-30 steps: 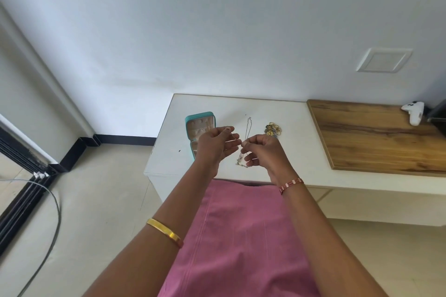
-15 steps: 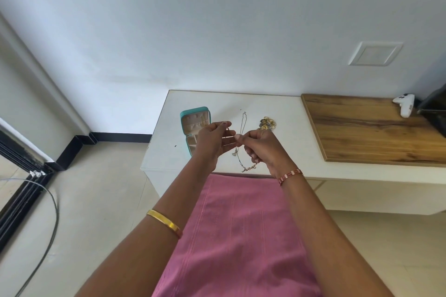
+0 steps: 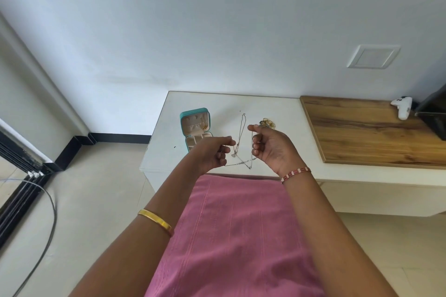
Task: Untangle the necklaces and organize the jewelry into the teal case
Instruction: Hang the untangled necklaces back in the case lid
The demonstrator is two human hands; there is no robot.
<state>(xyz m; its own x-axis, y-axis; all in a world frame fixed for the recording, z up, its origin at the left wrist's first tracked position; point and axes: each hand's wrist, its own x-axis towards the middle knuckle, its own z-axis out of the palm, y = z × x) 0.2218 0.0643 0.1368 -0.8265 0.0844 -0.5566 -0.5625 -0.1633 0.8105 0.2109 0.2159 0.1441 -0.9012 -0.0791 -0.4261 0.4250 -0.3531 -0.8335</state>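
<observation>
Nearest you, a pink cloth [image 3: 236, 236] covers your lap, and both forearms reach forward over it. A gold bangle [image 3: 155, 219] sits on your left forearm and a red beaded bracelet [image 3: 296, 173] on your right wrist.

Your left hand [image 3: 212, 154] and right hand [image 3: 271, 146] are raised side by side, a little apart, above the near edge of the white table [image 3: 169, 132]. The fingers of both are curled, each pinching part of a thin silver chain [image 3: 241, 164]. The chain sags between your hands and crosses itself low down, likely so you can see where it is knotted and ease it apart.

Just beyond your hands, a second fine necklace [image 3: 242, 128] lies stretched on the table, partly hidden behind them. A small heap of gold jewelry [image 3: 267, 123] sits past your right fingertips.

To the left stands the teal case [image 3: 195, 125], its lid open and upright; your left hand covers its near corner. I cannot tell what fills each compartment.

Farther right are a wooden board [image 3: 362, 132], a white game controller [image 3: 401, 108] and a dark screen's edge [image 3: 434, 116]. A cable [image 3: 49, 212] trails across the floor on your left.
</observation>
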